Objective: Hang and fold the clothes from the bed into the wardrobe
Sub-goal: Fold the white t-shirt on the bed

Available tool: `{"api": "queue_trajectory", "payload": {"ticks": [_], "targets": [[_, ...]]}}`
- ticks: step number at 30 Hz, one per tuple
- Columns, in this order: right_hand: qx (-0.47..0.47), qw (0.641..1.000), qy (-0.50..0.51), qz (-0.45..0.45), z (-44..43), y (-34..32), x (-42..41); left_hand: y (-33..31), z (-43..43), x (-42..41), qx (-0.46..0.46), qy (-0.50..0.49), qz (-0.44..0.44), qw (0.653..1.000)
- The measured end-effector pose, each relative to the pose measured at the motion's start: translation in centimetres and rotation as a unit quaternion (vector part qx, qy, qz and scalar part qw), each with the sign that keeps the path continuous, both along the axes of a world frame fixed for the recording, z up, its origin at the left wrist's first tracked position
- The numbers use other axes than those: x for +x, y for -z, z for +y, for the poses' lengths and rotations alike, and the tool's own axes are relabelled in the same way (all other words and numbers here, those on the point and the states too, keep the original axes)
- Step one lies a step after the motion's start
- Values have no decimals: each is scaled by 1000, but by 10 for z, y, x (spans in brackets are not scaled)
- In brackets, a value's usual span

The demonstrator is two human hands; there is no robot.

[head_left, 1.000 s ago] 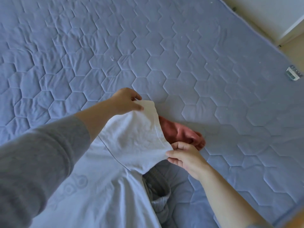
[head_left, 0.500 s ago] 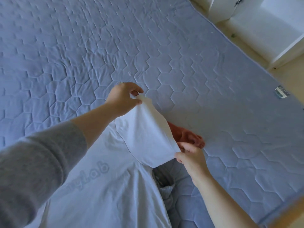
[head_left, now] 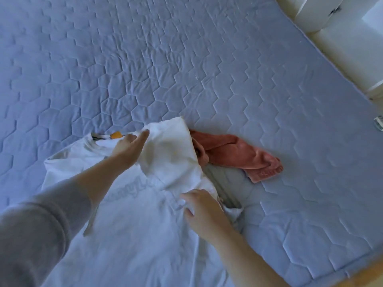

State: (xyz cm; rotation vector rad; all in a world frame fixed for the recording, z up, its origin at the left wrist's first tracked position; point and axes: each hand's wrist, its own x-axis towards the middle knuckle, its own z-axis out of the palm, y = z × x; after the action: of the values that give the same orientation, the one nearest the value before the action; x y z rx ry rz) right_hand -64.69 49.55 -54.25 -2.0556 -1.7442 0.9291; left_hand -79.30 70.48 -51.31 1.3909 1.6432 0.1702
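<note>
Both hands (head_left: 129, 149) (head_left: 204, 210) press flat on the white T-shirt (head_left: 132, 235) spread over the bed (head_left: 186, 59).

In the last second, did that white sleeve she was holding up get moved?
Yes. The white sleeve has been folded inward and laid flat on the shirt's chest, now uncovering more of the pink cloth lying beside it on the bed.

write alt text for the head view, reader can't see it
Two bare hands fold a white t-shirt on a blue quilted bed: the left hand presses the folded-in sleeve, the right hand rests flat below it. A pink cloth lies beside the shirt.
</note>
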Motion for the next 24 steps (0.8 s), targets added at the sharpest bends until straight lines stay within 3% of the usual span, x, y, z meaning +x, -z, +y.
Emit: {"api": "queue_trajectory", "payload": {"ticks": [3, 6, 12, 15, 24], "targets": [[4, 996, 80, 24, -3, 9, -4, 29, -16, -13, 3, 28, 73, 997], [-13, 993, 114, 18, -7, 10, 0, 42, -22, -17, 31, 30, 77, 996], [7, 982, 155, -104, 1, 15, 14, 48, -12, -16, 56, 72, 99, 991], [5, 980, 166, -105, 2, 23, 18, 54, -12, -15, 61, 63, 130, 988], [79, 987, 25, -138, -15, 37, 53, 66, -7, -26, 110, -44, 120, 986]]}}
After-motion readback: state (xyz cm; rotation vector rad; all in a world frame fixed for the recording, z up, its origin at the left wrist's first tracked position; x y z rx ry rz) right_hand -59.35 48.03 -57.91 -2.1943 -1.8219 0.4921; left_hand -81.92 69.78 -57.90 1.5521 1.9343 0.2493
